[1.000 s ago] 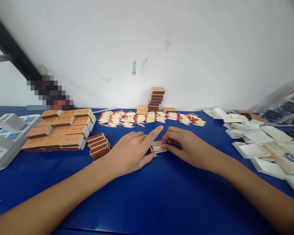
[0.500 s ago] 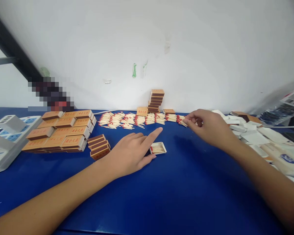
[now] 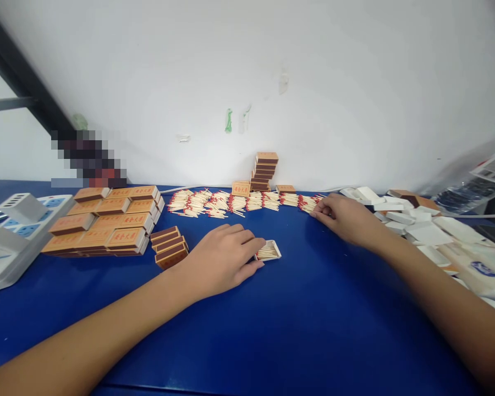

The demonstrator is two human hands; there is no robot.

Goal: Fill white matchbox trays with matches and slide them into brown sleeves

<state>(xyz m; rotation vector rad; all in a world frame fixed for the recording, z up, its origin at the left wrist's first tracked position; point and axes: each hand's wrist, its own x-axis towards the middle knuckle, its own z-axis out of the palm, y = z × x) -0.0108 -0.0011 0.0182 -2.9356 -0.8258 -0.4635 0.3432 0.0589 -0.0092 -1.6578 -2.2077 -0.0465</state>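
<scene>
A small white matchbox tray (image 3: 275,254), partly filled with red-tipped matches (image 3: 266,251), lies on the blue table. My left hand (image 3: 226,256) rests around its left end, index finger and thumb closed on it; part of the tray is hidden beneath the fingers. At the right end of a long row of loose matches (image 3: 287,199), my right hand (image 3: 344,217) has its thumb and fingertips pinched together at the match ends. Whatever sits between those fingertips is too small to make out clearly.
Stacked matchboxes (image 3: 107,221) and several matchbox sleeves (image 3: 170,247) lie on the left, beside a white power strip (image 3: 45,234). A leaning matchbox tower (image 3: 266,171) stands against the wall. White trays (image 3: 427,231) and a tissue pack (image 3: 474,264) crowd the right side.
My left index finger, raised and pointing before, has come down onto the tray. My right hand has shifted slightly right and down, with its fingertips closer together at the matches.
</scene>
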